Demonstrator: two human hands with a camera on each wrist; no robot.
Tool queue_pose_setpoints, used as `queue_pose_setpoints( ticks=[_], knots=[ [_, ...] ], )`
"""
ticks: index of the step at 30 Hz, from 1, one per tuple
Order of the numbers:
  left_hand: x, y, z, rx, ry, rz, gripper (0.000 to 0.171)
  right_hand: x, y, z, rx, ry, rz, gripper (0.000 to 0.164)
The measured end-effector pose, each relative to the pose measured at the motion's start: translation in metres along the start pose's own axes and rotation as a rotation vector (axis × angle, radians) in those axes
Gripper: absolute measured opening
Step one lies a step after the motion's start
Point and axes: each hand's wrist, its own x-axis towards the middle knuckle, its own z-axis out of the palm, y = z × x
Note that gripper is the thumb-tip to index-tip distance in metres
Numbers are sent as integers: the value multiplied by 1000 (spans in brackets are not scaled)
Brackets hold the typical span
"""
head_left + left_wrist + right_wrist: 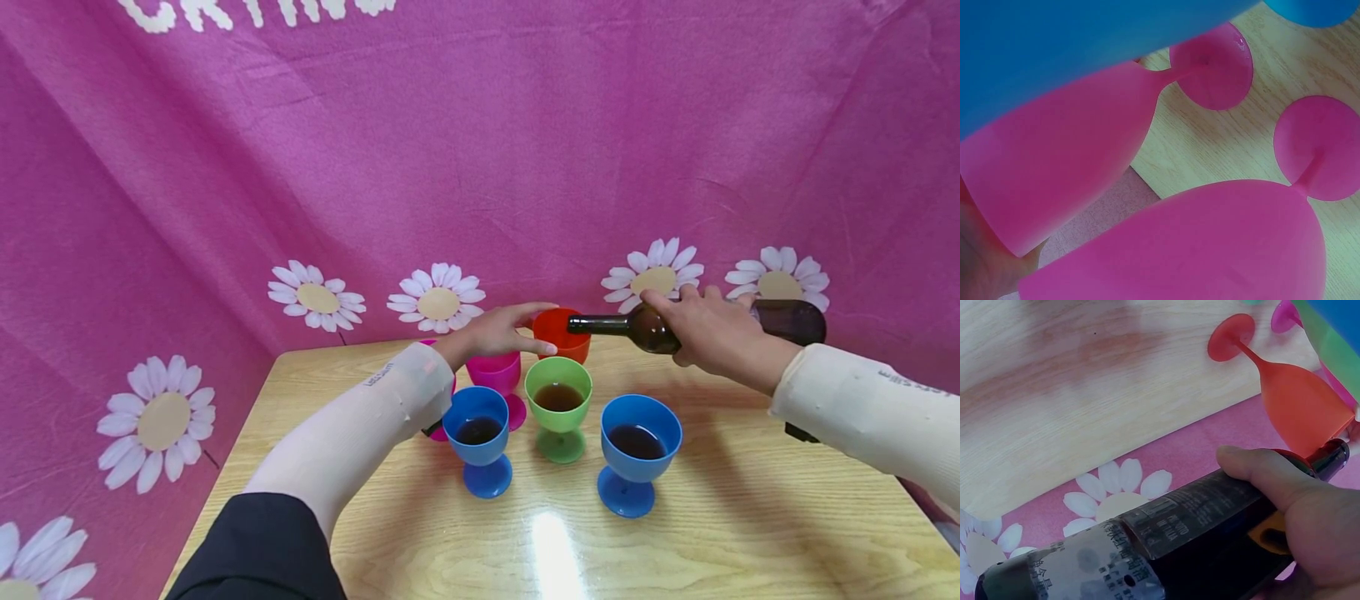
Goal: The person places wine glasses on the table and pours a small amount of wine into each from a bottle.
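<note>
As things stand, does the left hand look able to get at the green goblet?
Probably yes: nothing visible stands between the left hand and the open rim of the green goblet, though it would first have to release the red goblet it holds.

A dark bottle (651, 329) carries a black label (1194, 519) whose blurred print seems to include "IN ITALIA"; Chinese characters on its paler label (1110, 562) are unreadable. Beyond the bottle, white letters (288, 8) top a pink backdrop (480, 150), cropped; sleeve markings (379, 375) left and right of it are illegible.
</note>
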Motion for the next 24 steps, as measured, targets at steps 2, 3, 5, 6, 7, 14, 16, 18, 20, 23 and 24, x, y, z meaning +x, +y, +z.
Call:
queue_pose_setpoints(
  ticks=[2,3,5,6,7,14,16,18,20,23,24],
  knots=[
    [0,0,0,0,1,0,80,0,0,0,2,-5,0,88],
    [0,0,0,1,0,0,80,0,0,0,2,-7,0,88],
    [0,0,0,4,1,2,80,0,0,0,2,-9,2,89],
    [0,0,0,6,2,2,80,0,0,0,2,-9,1,89],
    [0,0,0,7,2,3,80,0,0,0,1,-9,1,89],
    [1,0,1,-1,2,2,80,0,0,0,-1,-8,2,87],
    [1,0,0,-2,2,4,79,0,0,-1,-3,-8,5,87],
    [0,0,0,-2,2,4,80,0,0,-1,-7,-6,5,87],
    [0,1,0,4,1,3,80,0,0,0,-10,-3,3,87],
    [-1,1,0,12,-1,0,80,0,0,0,-13,2,-3,88],
    [-1,2,0,14,-2,0,81,0,0,-1,-13,3,-3,88]
  ],
)
